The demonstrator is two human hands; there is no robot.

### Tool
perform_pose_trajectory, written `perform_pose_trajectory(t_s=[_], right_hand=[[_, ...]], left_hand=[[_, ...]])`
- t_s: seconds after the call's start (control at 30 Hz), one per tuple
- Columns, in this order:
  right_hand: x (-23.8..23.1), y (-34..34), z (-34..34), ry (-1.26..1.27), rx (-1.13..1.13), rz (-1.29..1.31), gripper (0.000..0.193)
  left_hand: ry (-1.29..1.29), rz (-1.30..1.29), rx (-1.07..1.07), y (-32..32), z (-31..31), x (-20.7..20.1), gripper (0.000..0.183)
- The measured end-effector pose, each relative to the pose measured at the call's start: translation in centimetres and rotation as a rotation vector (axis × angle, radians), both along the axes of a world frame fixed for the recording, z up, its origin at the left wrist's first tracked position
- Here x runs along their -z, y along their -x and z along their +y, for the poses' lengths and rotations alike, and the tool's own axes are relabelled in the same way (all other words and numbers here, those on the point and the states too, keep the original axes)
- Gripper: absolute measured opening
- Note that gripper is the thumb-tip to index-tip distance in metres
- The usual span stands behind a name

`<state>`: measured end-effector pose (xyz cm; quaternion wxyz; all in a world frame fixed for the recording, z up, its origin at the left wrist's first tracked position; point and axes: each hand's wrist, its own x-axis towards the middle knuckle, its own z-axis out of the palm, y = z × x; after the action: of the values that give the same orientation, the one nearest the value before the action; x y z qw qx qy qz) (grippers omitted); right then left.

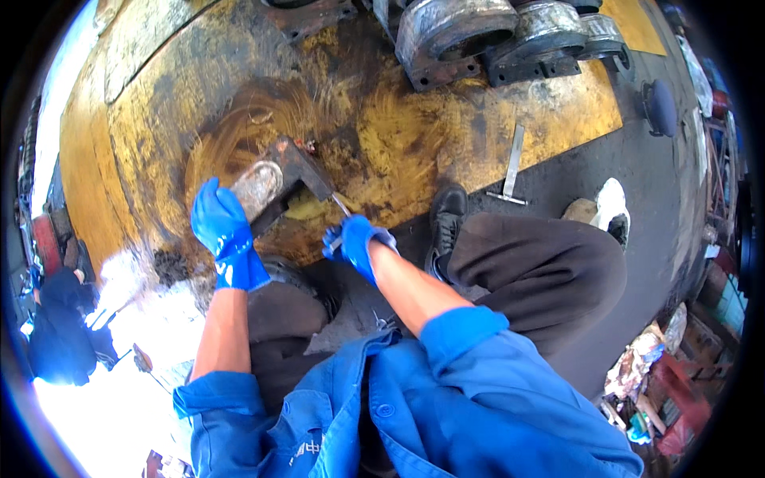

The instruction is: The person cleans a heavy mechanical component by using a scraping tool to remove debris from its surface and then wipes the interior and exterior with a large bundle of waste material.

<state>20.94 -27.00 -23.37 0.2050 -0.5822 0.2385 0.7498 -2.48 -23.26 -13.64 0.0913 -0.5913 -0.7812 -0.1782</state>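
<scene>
A dark, greasy metal casting with an angular, bent shape and a worn, shiny oblong face lies on the stained yellow board in front of me. My left hand, in a blue glove, is against the casting's near left end, its fingers stretched out. My right hand, also gloved in blue, is closed around a hand tool. The tool's thin metal shaft points at the casting's right arm; its handle is hidden in my fist, so its exact kind cannot be told.
Several heavy ring-shaped metal castings stand at the far edge. A metal T-shaped square lies at the right, across the board's edge. A dark blue cap-like object lies farther right. Rags and scrap are heaped at lower right.
</scene>
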Motion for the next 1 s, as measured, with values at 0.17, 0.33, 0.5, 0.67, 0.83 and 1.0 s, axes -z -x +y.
perform_pose_trajectory(t_s=[0.17, 0.33, 0.5, 0.67, 0.83, 1.0], right_hand=[[-0.3, 0.8, 1.9, -0.090, 0.002, 0.125, 0.017], [1.2, 0.9, 1.4, -0.057, -0.108, 0.060, 0.029], [0.8, 0.3, 0.3, 0.031, -0.021, 0.055, 0.022], [0.2, 1.2, 3.2, -0.040, -0.082, 0.038, 0.023], [1.6, -1.1, -1.5, -0.039, -0.062, 0.024, 0.023], [-1.4, 1.1, 4.4, -0.078, -0.057, 0.083, 0.017]], left_hand=[[-0.018, 0.018, -0.008, 0.2, -0.1, -0.4, 0.029], [-0.012, -0.011, -0.015, -0.1, 0.2, -0.3, 0.030], [-0.016, -0.001, -0.024, 0.1, 0.1, -0.7, 0.030], [-0.001, 0.007, -0.031, -0.4, 0.3, 0.1, 0.027], [-0.039, 0.015, -0.005, 0.0, 0.3, -0.8, 0.028], [-0.011, -0.027, -0.032, -0.2, 0.3, -0.8, 0.029]])
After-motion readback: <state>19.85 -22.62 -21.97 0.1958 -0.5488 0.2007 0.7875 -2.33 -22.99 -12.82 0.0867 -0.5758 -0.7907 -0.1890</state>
